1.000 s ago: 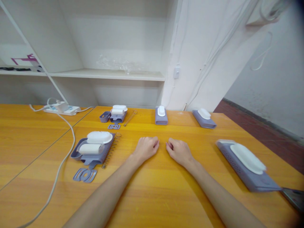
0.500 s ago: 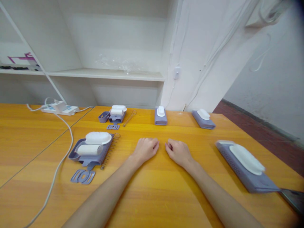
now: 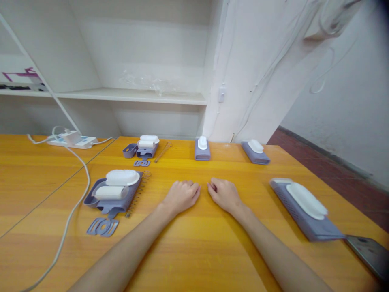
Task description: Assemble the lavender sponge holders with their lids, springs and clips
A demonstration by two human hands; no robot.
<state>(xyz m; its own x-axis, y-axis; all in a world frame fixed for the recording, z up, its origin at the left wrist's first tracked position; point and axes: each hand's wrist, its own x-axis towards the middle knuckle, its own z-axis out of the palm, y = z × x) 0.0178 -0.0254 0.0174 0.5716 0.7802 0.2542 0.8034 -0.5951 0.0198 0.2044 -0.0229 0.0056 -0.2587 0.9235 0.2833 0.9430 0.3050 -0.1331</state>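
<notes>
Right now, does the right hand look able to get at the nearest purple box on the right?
Probably yes: the right hand is loosely curled, apparently holding nothing, and no object shows between it and the purple box.

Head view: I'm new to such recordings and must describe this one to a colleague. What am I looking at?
There is no machine here, only a person's bare left hand and right hand, seen from a camera worn on the head. Both rest loosely curled on a yellow-brown table; nothing shows in either grip. To the left lie two groups of purple-grey parts, the nearer with a white roller and a wire coil. Beyond and to the right are three purple-grey cases with white tops.
</notes>
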